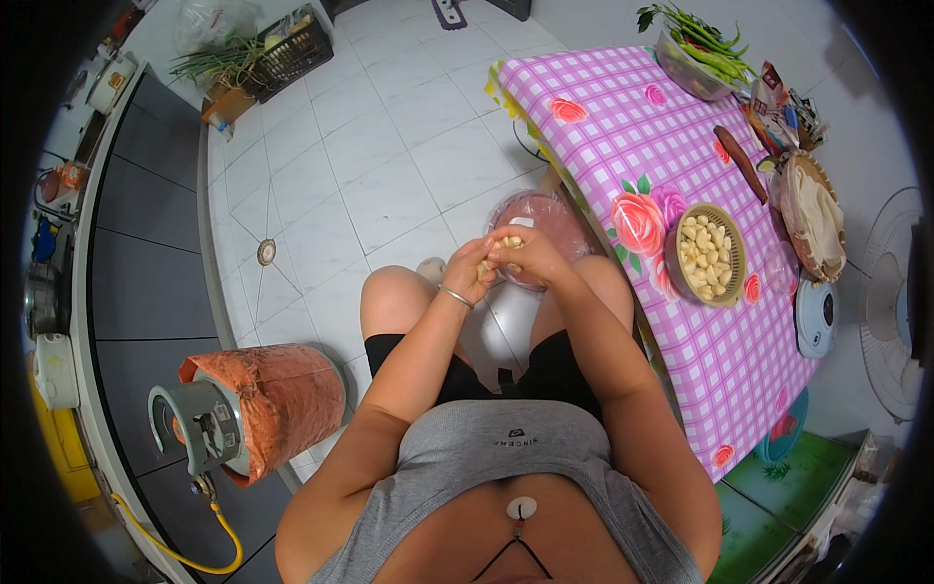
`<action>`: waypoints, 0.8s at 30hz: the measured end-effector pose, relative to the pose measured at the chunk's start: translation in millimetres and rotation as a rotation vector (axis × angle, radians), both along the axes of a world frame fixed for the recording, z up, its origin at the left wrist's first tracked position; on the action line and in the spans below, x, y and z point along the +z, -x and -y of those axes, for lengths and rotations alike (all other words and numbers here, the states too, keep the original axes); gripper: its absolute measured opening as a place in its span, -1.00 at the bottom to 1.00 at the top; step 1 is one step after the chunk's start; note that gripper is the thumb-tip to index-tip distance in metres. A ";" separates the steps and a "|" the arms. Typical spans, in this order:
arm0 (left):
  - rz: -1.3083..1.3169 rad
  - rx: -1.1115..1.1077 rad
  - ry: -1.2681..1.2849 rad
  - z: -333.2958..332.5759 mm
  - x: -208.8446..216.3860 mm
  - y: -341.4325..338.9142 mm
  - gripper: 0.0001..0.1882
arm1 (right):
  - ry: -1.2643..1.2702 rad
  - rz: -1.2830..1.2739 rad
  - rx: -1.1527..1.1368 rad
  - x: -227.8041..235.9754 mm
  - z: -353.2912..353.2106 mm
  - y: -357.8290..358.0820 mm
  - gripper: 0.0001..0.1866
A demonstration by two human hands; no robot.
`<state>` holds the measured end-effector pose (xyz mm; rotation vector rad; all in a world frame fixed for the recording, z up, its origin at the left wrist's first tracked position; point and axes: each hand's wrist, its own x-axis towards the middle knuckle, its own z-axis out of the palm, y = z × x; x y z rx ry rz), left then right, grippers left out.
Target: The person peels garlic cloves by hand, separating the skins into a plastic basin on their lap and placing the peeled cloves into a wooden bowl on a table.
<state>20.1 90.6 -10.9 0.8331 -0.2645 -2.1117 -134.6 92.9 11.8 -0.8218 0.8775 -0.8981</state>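
Observation:
My left hand [469,273] and my right hand [533,255] meet in front of my knees, fingers curled closed around garlic [510,242]. Pale pieces show between the fingers of both hands; how many each hand holds is hidden. Just beyond them, on the floor, stands a round reddish bin [556,232] lined with clear plastic. To the right, on the table, an olive-coloured plastic basket [736,284] holds many peeled garlic cloves [704,255].
A table with a pink checked cloth [603,146] runs along my right. It bears a bowl of green peppers [705,58], a brown sausage-shaped thing [741,164] and a wicker basket [817,214]. At left stands a gas cylinder [277,409] with a yellow hose [219,565].

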 end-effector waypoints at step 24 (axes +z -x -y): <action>-0.237 0.020 -0.002 1.8 -4.3 0.8 -0.54 | -0.288 0.298 -0.280 -7.0 9.2 22.2 -0.87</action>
